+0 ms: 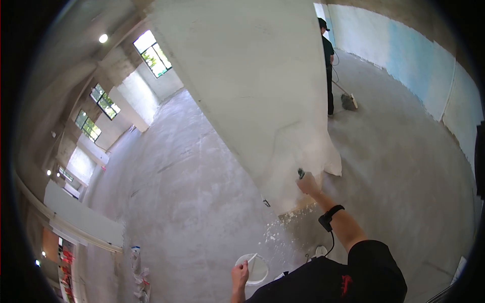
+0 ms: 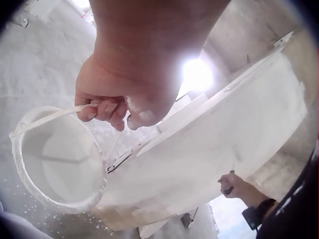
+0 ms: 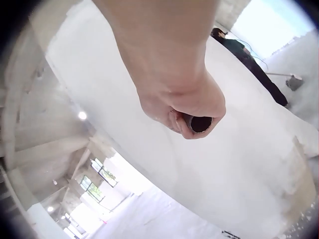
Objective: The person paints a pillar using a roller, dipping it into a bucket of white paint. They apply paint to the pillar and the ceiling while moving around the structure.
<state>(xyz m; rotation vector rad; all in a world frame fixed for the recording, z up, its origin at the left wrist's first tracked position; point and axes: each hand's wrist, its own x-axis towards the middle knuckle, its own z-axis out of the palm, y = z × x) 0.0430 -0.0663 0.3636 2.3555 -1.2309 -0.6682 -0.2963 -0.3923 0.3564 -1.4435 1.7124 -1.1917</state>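
My left hand (image 1: 240, 275) grips the pale handle (image 2: 55, 117) of a white bucket (image 2: 70, 207), which hangs below it with whitish material inside. The bucket's rim is coated in white. My right hand (image 1: 306, 185) holds a tool by its dark, round handle (image 3: 202, 124), close in front of the lower part of a whitish plastered column (image 1: 252, 91). The hand hides most of the tool, and I cannot tell its kind. A bare brownish strip (image 2: 124, 217) runs along the column's bottom edge.
White splatters (image 1: 275, 235) dot the grey floor (image 1: 177, 166) by the column's base. Behind the column, a person in dark clothes (image 1: 329, 65) stands near a mop-like tool (image 1: 348, 102). Wrapped items (image 1: 139, 275) lie at the lower left. A cable runs from my right wrist band (image 1: 331, 216).
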